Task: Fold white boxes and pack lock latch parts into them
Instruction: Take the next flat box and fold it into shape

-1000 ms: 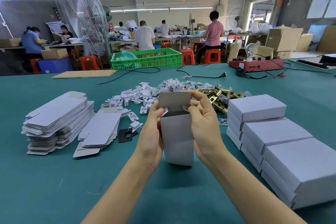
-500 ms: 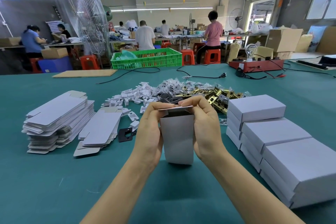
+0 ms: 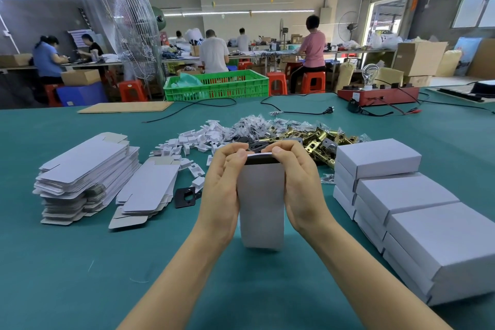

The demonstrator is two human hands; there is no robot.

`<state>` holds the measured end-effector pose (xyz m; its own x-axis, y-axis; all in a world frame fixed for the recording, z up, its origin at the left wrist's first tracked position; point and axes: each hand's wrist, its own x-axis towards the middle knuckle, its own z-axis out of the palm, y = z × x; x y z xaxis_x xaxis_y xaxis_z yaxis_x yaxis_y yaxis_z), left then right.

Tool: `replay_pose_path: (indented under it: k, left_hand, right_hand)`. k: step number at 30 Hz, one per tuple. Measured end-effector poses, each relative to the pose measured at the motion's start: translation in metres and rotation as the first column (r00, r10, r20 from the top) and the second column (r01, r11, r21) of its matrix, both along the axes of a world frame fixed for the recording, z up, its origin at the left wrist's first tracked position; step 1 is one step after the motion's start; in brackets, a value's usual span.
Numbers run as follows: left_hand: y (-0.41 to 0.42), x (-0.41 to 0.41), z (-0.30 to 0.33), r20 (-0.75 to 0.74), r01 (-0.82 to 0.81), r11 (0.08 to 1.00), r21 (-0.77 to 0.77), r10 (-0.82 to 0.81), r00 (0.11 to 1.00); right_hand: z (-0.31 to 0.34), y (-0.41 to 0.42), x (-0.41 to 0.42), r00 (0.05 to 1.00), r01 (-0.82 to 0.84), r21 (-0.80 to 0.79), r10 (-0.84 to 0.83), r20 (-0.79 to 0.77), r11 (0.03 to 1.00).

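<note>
White box (image 3: 261, 203): upright, long axis vertical, base on green table (image 3: 80, 262), clasped between both palms. Left hand (image 3: 223, 187): fingers curled round left wall, thumb tip on top flap (image 3: 259, 154). Right hand (image 3: 301, 185): mirrored on right wall, thumb likewise on flap. Flap: directly under both thumbs, nearly level, dark gap beneath, apparently not yet tucked. Both hands equally near. Brass latch parts (image 3: 316, 139): heaped beyond fingertips. Flat blanks (image 3: 85, 166): well left.
</note>
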<state>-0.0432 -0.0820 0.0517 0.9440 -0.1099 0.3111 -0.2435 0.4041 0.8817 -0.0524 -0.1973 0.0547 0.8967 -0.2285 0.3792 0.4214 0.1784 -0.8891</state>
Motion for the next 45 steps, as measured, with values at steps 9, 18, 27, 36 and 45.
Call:
replay_pose_path:
  k: [9, 18, 27, 36, 45]
  left_hand:
    - [-0.001, -0.003, 0.001, 0.122, -0.062, 0.997, 0.043, 0.057, 0.991]
    - [-0.002, -0.003, 0.001, 0.143, -0.092, 0.994, 0.063, 0.082, 0.986]
    - [-0.004, -0.004, -0.002, 0.135, -0.144, 0.987, 0.077, 0.132, 0.982]
    - [-0.006, -0.007, -0.002, 0.07, -0.136, 0.986, 0.096, 0.13, 0.989]
    - [-0.004, -0.005, -0.001, 0.05, -0.143, 0.983, 0.113, 0.138, 0.989]
  right_hand:
    - [0.001, 0.003, -0.003, 0.989, 0.103, -0.111, -0.09, 0.121, 0.988]
    - [-0.001, 0.001, -0.002, 0.979, 0.129, -0.137, -0.104, 0.175, 0.982]
    - [-0.003, 0.001, -0.002, 0.98, 0.122, -0.141, -0.097, 0.172, 0.982]
    - [-0.008, 0.0, 0.002, 0.99, 0.083, -0.082, -0.072, 0.124, 0.993]
    - [-0.011, 0.003, 0.005, 0.992, 0.115, -0.035, -0.112, 0.062, 0.993]
